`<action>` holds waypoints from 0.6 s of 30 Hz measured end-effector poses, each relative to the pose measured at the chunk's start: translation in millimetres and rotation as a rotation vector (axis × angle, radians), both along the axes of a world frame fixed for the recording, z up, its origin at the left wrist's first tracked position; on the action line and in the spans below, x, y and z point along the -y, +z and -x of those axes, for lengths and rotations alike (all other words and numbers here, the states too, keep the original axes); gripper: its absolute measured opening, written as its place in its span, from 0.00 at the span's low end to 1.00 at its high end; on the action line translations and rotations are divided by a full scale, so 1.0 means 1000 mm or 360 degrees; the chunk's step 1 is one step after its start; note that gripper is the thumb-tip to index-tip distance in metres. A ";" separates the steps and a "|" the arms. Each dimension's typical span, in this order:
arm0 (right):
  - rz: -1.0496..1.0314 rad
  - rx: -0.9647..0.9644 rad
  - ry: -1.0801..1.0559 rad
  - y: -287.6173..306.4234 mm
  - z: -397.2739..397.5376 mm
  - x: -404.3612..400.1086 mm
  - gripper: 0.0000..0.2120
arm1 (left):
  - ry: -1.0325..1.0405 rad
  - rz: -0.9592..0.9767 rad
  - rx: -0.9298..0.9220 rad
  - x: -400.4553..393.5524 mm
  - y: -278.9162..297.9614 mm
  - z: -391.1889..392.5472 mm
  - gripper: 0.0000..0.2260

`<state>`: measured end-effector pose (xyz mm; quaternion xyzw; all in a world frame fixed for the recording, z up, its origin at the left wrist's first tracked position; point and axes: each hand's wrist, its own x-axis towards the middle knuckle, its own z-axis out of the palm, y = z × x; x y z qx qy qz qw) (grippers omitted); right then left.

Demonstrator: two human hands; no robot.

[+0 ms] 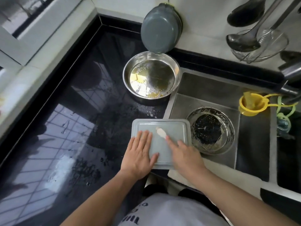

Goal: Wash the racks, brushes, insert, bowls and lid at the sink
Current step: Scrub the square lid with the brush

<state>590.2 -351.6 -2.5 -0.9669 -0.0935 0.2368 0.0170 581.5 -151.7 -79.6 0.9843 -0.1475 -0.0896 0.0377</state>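
A translucent grey rectangular lid (172,128) lies flat at the counter's front edge, overlapping the sink's left rim. My left hand (140,154) rests flat on its left part, fingers straight. My right hand (184,154) lies on its right part, with the index finger stretched toward a pale smear on the lid. A steel bowl (151,77) holding some liquid stands on the counter behind the lid. In the sink (254,131) sits a glass bowl (211,129) over the dark drain strainer.
The black counter (81,111) to the left is wet and glossy. A grey bowl (158,28) hangs on the wall above the steel bowl. Ladles and a wire skimmer (260,43) hang at upper right. A yellow funnel-like strainer (250,103) sits on the sink's ledge by the tap.
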 end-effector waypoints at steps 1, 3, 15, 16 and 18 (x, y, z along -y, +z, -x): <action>0.0052 0.0034 -0.0146 -0.001 -0.008 0.009 0.34 | 0.0058 0.0006 0.0003 0.000 0.001 -0.008 0.35; 0.0103 0.0008 -0.0121 0.001 -0.010 0.009 0.34 | 0.0159 0.0079 -0.0032 0.001 0.000 -0.018 0.34; -0.0148 -0.0067 0.0151 0.006 -0.096 -0.077 0.23 | -0.0048 -0.0123 -0.0050 0.001 -0.011 -0.008 0.33; -0.0139 -0.0052 0.0263 0.006 -0.106 -0.070 0.22 | -0.0006 -0.0099 -0.0039 0.001 -0.011 -0.008 0.34; -0.0023 -0.0060 0.0445 0.010 -0.125 -0.038 0.23 | 0.0054 -0.0049 -0.0052 0.000 -0.010 -0.008 0.35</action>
